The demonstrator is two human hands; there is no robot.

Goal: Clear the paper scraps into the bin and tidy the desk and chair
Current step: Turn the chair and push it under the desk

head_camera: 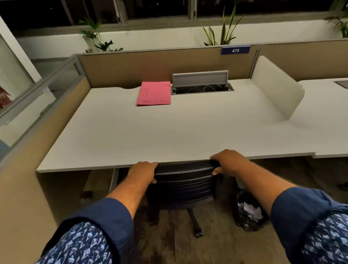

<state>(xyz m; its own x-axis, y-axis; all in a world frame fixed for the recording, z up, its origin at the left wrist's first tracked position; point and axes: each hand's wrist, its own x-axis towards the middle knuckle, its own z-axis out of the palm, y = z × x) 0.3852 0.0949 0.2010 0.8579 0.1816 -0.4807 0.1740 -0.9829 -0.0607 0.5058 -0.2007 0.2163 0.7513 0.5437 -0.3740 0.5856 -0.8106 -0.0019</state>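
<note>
A black mesh-backed office chair (pixel 183 183) stands tucked under the front edge of the white desk (pixel 169 132). My left hand (pixel 144 171) grips the left top corner of the chair back. My right hand (pixel 229 162) grips its right top corner, thumb on the near side. A pink folder (pixel 154 92) lies flat at the back of the desk. On the floor to the right of the chair stands a black mesh bin (pixel 249 212) with crumpled white paper scraps (pixel 252 210) inside, partly hidden by my right forearm.
An open cable tray (pixel 202 88) with its grey lid raised sits beside the folder. A white divider (pixel 279 87) separates this desk from the one on the right. Beige partition panels (pixel 146 67) close off the back and left. Potted plants stand behind.
</note>
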